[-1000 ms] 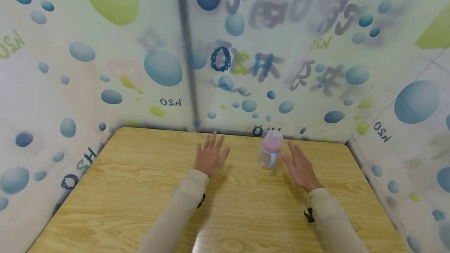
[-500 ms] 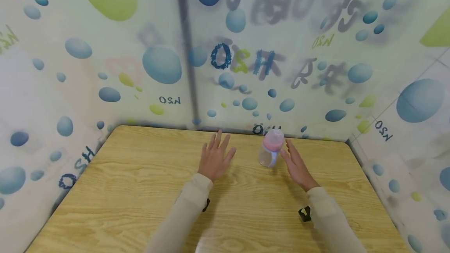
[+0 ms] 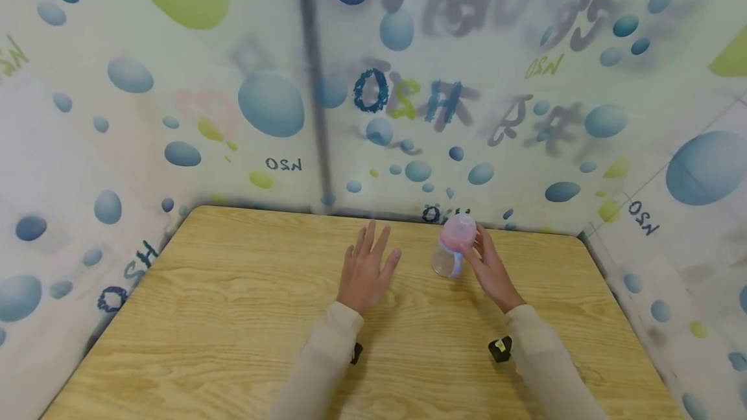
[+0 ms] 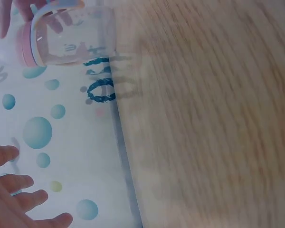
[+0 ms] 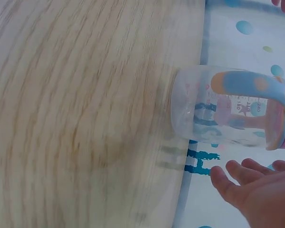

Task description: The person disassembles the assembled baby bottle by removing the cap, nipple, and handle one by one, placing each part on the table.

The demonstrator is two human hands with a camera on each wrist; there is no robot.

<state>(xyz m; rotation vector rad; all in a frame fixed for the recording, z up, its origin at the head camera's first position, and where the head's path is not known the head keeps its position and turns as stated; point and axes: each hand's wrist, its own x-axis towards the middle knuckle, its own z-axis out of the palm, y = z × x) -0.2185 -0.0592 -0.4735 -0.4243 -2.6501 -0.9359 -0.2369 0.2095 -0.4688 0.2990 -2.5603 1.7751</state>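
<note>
A baby bottle stands upright near the back of the table, with a clear body, a pink cap and blue handles. My right hand is at its right side, thumb near the collar and fingers reaching behind the cap. In the right wrist view a small gap shows between those fingers and the clear body; whether the thumb touches is hard to tell. Left of the bottle, my left hand hovers over the table with fingers spread and holds nothing.
The wooden table meets a wall printed with blue and green bubbles and letters at its back edge. Side walls rise close on the left and right. A small black device is on the right wrist.
My right hand has moved left, from beside the bottle to close around its right side. My left hand has shifted slightly right, fingers still spread. The bottle stays in place.
</note>
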